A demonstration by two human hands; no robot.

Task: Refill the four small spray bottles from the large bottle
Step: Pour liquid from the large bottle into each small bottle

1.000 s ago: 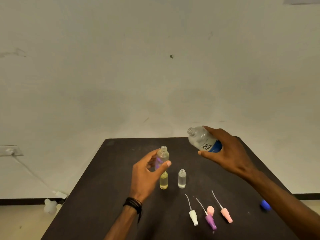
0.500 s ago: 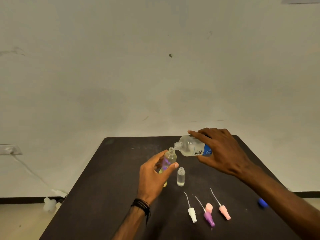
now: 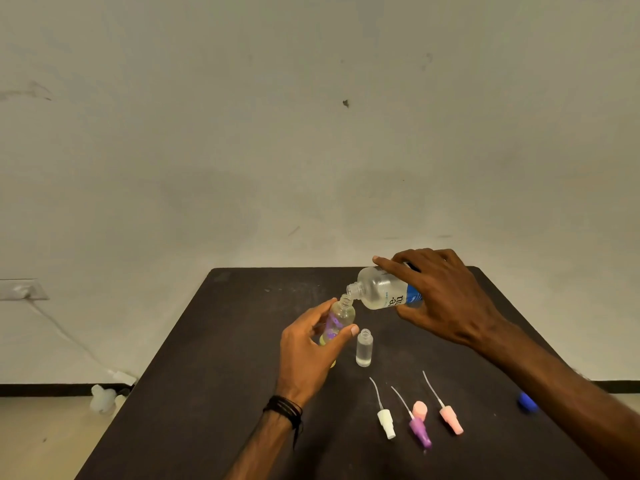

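large bottle [image 3: 382, 293]: clear plastic with a blue label, tipped almost level, mouth touching the small bottle's neck; likely light and squeezable, best held round the body.
right hand [image 3: 441, 299]: wrapped over the large bottle, forefinger along its shoulder.
small spray bottle [image 3: 337, 318]: clear, purple print, yellowish liquid; probably light and slippery, held tilted above the worktop [image 3: 221, 341].
left hand [image 3: 306, 351]: pinching it, thumb against fingers.
second small bottle [image 3: 364, 348]: upright at its 4 o'clock, uncapped.
spray heads [image 3: 417, 422]: lying at 5 o'clock.

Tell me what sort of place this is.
Probably a bare room set up for a small tabletop chore: a dark table against a plain scuffed wall, a wall outlet with a trailing cable, nothing domestic visible.
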